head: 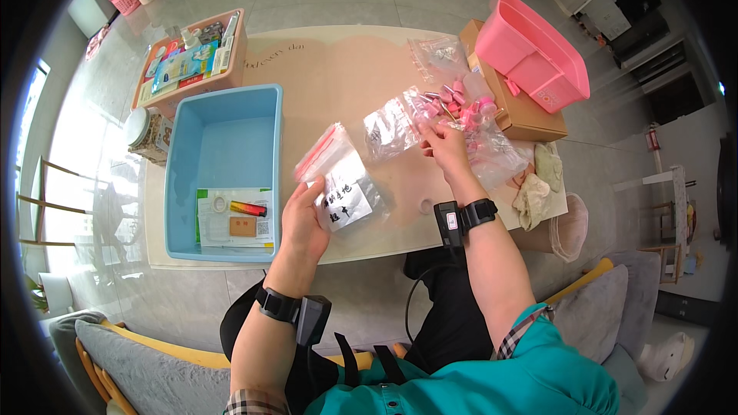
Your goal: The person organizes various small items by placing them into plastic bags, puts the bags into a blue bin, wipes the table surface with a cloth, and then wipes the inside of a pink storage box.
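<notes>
My left hand (pixel 304 216) holds a clear zip bag (pixel 372 184) by its left side, the thumb on top. A white paper slip (pixel 347 207) with handwriting shows through this bag, and red stripes run along its zip end. My right hand (pixel 447 147) is at the right edge of a second clear zip bag (pixel 389 129), which also bears writing and lies on the table. Its fingers are bent, and whether they pinch the plastic cannot be made out. Just beyond the right hand lies a heap of small pink and metallic pieces (pixel 452 101) among crumpled plastic.
A blue plastic bin (pixel 225 132) stands left, with a lighter (pixel 248 208) and papers inside. Behind are a full peach bin (pixel 193 89) and a lidded jar (pixel 147 134). At right, a pink bin (pixel 527 57) rests on a cardboard box (pixel 522 109); cloths (pixel 533 199) lie near the table edge.
</notes>
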The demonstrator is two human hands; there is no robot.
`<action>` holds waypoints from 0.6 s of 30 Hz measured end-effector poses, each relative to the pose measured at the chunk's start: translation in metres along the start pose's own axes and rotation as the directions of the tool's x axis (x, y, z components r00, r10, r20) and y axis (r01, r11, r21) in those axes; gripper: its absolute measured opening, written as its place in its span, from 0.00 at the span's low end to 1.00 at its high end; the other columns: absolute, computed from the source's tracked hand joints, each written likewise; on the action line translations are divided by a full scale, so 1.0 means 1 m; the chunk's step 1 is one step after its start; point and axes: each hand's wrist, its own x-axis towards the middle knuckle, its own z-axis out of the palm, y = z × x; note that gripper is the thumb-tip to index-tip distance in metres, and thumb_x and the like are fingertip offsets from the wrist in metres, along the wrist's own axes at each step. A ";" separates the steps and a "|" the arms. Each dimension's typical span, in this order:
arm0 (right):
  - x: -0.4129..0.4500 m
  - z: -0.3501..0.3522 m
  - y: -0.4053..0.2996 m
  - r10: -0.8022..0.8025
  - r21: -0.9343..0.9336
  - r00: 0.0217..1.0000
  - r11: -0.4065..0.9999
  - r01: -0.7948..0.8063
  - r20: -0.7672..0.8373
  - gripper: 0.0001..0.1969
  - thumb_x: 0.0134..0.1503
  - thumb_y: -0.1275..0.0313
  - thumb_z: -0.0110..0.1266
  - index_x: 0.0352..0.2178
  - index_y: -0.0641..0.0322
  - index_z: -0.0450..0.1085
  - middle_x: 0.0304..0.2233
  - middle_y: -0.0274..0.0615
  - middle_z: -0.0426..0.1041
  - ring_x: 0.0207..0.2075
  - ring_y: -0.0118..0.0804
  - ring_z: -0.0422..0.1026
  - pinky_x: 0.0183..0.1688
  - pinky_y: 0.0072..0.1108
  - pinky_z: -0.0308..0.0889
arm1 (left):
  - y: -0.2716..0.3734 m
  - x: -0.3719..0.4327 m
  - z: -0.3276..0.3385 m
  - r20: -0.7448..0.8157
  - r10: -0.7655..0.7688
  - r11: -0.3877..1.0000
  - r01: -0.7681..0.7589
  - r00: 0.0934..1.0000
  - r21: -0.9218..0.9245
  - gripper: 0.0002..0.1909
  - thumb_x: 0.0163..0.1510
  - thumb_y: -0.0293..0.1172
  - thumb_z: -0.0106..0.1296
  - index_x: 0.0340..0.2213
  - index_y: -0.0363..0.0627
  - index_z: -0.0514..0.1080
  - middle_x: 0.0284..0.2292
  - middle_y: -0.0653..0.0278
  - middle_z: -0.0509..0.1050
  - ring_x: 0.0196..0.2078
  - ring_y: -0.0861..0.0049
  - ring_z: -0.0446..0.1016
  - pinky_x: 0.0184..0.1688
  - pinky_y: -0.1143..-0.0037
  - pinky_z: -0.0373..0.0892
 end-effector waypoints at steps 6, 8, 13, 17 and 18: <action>0.010 0.000 0.008 -0.253 0.008 0.948 0.966 0.260 -0.194 0.15 0.57 0.66 0.56 0.38 0.70 0.73 0.28 0.35 0.74 0.29 0.23 0.71 0.34 0.15 0.65 | 0.000 0.002 -0.001 0.058 -0.008 1.000 0.007 0.998 0.020 0.14 0.62 0.31 0.44 0.48 0.41 0.64 0.43 0.65 0.73 0.44 0.75 0.75 0.46 0.71 0.72; 0.004 0.002 -0.001 -0.301 0.097 0.930 0.940 0.327 -0.209 0.16 0.57 0.67 0.56 0.41 0.73 0.73 0.30 0.38 0.76 0.32 0.26 0.73 0.38 0.17 0.67 | 0.001 0.002 -0.001 0.066 -0.023 1.000 0.022 0.998 0.012 0.15 0.62 0.32 0.43 0.49 0.41 0.64 0.44 0.66 0.73 0.42 0.76 0.75 0.45 0.73 0.73; -0.017 0.003 -0.028 -0.400 0.076 0.887 0.901 0.426 -0.232 0.13 0.58 0.71 0.54 0.40 0.73 0.72 0.31 0.41 0.77 0.36 0.28 0.76 0.40 0.17 0.70 | 0.011 -0.004 0.000 0.023 -0.063 0.998 0.063 0.998 0.006 0.16 0.63 0.33 0.42 0.51 0.44 0.63 0.44 0.65 0.73 0.34 0.77 0.75 0.33 0.77 0.73; -0.037 0.017 -0.036 -0.349 0.339 0.937 0.880 0.333 -0.015 0.11 0.59 0.72 0.53 0.40 0.72 0.69 0.30 0.42 0.76 0.33 0.31 0.77 0.34 0.20 0.74 | 0.013 -0.003 -0.011 0.424 -0.124 0.969 0.202 0.897 -0.144 0.12 0.61 0.35 0.48 0.43 0.43 0.67 0.32 0.65 0.74 0.29 0.81 0.76 0.27 0.81 0.72; -0.043 0.018 -0.040 -0.337 0.307 0.936 0.906 0.293 0.102 0.11 0.59 0.73 0.52 0.40 0.71 0.68 0.29 0.42 0.75 0.31 0.32 0.77 0.31 0.20 0.74 | 0.012 -0.005 -0.006 0.278 -0.100 0.991 0.122 0.955 -0.063 0.11 0.61 0.35 0.48 0.43 0.43 0.67 0.33 0.65 0.75 0.29 0.80 0.76 0.28 0.81 0.72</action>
